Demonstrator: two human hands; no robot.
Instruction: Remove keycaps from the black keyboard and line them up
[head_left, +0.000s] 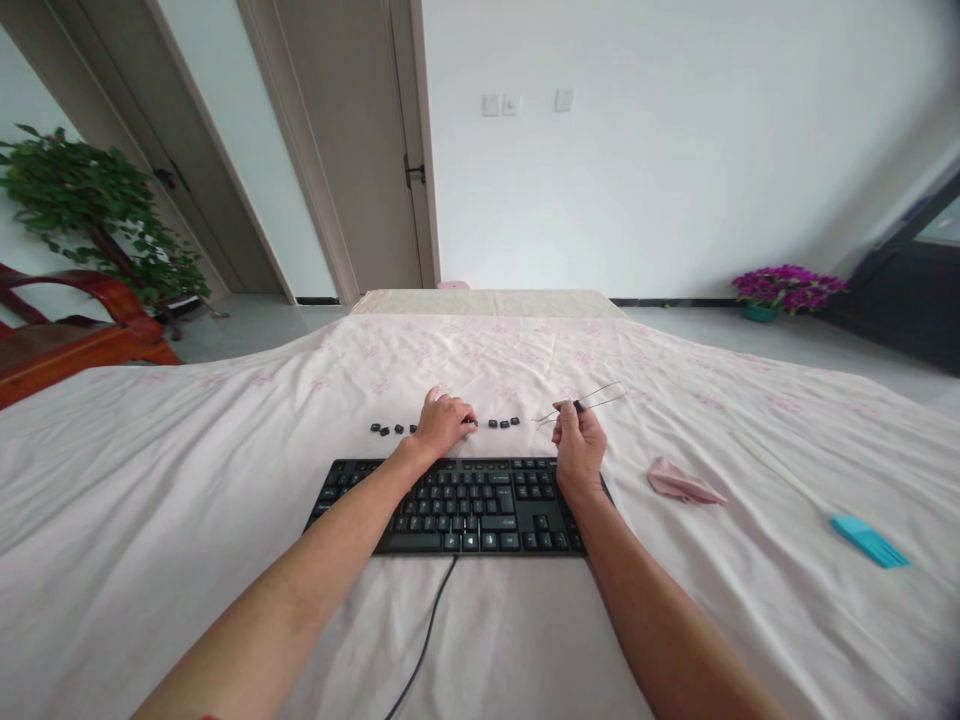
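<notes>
A black keyboard (465, 508) lies on the pink cloth, its cable running toward me. Beyond its far edge is a row of loose black keycaps (504, 424), some to the left and some to the right of my left hand (444, 424). That hand is closed, with its fingertips on one dark keycap (470, 421) in the row; part of the row is hidden behind it. Above the keyboard's right end, my right hand (580, 442) is closed around a wire keycap puller (600, 392) with a black middle. Its thin wire loops stick out on both sides of the fist.
Right of the keyboard lies a crumpled pink cloth (684, 482). Farther right is a blue brush (870, 541) with a pale handle. The patterned cloth (480, 350) covers the whole surface. A wooden chair (97, 335) and a plant (90, 190) stand at left, purple flowers (787, 286) at right.
</notes>
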